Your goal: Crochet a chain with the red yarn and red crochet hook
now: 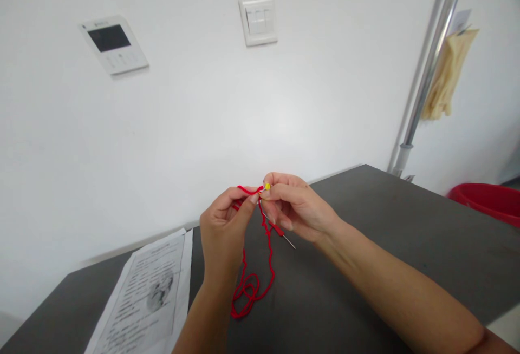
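Note:
My left hand (227, 224) is closed, pinching red yarn (271, 259) between thumb and forefinger. The yarn passes over the forefinger and hangs down to loose loops on the dark table. My right hand (296, 202) meets it fingertip to fingertip, closed on a small yellow-tipped piece (267, 187) whose kind is too small to make out. The yarn runs right beside that piece. Below the right hand, a red-handled tool with a thin metal shaft (289, 241) lies on the table, partly hidden by the fingers.
Printed sheets (142, 289) lie on the dark table (345, 300) at the left. The table's far edge is by a white wall with a light switch (260, 21) and an intercom panel (116, 45). A metal pole (433, 67) and a red tub (487, 200) stand at the right.

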{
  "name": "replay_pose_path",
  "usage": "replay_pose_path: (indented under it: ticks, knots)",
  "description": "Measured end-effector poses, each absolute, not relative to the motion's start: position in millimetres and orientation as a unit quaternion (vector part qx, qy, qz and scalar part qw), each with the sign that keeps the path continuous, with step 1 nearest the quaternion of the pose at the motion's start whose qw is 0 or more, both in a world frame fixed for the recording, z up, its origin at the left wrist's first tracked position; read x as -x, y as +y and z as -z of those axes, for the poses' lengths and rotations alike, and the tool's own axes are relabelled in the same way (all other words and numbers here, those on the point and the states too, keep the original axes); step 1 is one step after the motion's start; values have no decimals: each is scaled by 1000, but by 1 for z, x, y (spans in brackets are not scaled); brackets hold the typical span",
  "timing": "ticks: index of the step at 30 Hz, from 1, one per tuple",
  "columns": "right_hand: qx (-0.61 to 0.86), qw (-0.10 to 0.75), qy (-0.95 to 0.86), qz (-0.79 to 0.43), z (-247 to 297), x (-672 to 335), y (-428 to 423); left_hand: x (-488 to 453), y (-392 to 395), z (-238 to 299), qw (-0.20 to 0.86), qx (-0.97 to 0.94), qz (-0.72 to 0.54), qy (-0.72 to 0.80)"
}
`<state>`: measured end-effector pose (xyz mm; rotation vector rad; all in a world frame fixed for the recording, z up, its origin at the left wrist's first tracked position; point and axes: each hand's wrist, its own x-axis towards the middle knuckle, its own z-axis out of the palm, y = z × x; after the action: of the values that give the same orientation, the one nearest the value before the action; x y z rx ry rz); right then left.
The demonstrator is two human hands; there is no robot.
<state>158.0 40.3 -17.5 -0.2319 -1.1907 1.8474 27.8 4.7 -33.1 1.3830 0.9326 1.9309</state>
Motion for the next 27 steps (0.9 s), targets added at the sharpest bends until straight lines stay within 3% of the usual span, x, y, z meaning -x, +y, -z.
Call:
replay_pose_path:
  ticks: [17, 27]
  knots:
    - [84, 468, -481, -736, 20, -155, 38, -23, 2, 28, 175, -598, -692, 364]
    - [80, 466, -487, -734, 20, -155, 36, -23, 0, 27, 180, -605, -686, 363]
